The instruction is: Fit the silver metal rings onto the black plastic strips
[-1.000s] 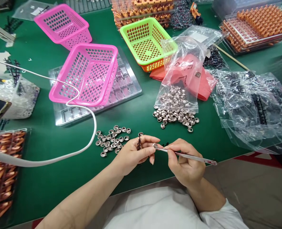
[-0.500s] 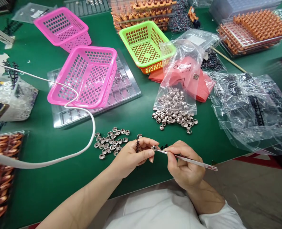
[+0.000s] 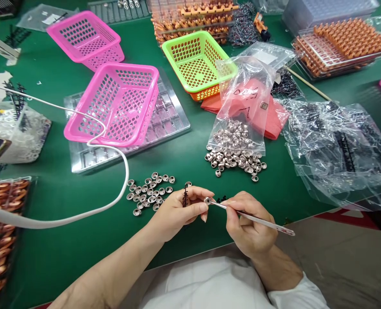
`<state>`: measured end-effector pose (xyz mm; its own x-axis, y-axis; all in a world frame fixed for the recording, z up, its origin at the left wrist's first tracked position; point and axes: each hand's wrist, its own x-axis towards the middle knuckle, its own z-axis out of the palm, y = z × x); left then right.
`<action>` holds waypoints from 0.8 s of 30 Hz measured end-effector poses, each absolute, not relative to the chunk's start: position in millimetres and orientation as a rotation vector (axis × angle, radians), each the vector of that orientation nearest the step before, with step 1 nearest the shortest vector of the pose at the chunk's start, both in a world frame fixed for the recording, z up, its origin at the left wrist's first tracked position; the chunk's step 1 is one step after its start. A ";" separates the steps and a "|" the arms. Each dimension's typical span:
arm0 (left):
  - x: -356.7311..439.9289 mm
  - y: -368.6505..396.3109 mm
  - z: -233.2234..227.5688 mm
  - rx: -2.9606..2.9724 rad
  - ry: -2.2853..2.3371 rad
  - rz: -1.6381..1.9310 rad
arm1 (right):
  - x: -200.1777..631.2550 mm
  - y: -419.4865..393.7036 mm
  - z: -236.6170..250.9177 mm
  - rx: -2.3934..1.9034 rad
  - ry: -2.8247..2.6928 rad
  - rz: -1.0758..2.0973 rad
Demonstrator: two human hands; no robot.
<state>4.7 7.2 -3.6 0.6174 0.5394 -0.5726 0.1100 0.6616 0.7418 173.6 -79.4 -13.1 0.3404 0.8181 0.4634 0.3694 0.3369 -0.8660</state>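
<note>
Bright, even light falls from overhead onto the green table [image 3: 193, 171], leaving only faint, soft shadows beneath the hands. White glare flares on the crumpled clear plastic bags [image 3: 338, 146] near the table's right edge. The centre is sharp; lines bow and stretch toward the frame's corners, and the far right corner smears slightly.

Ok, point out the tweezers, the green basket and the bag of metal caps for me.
tweezers [image 3: 254, 219], head view, middle of the shaft behind the right hand.
green basket [image 3: 177, 47], head view, its left rim.
bag of metal caps [image 3: 242, 86], head view, its clear upper part.
</note>
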 end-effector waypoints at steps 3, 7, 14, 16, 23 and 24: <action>4.1 6.5 -3.8 0.840 0.904 0.277 | 173.2 -79.5 -13.3 -1.270 -1.265 0.414; 4.5 6.4 -3.7 0.831 0.912 0.283 | 173.1 -79.2 -12.6 -1.278 -1.282 0.394; 4.2 7.1 -2.6 0.835 0.914 0.266 | 173.7 -78.9 -12.3 -1.260 -1.266 0.391; 4.4 7.2 -1.4 0.840 0.921 0.267 | 173.9 -79.4 -13.0 -1.256 -1.271 0.390; 6.1 7.7 2.2 0.897 0.955 0.306 | 174.7 -81.0 -16.3 -1.268 -1.322 0.388; 6.1 7.7 2.1 0.897 0.960 0.308 | 174.6 -80.9 -16.2 -1.271 -1.329 0.385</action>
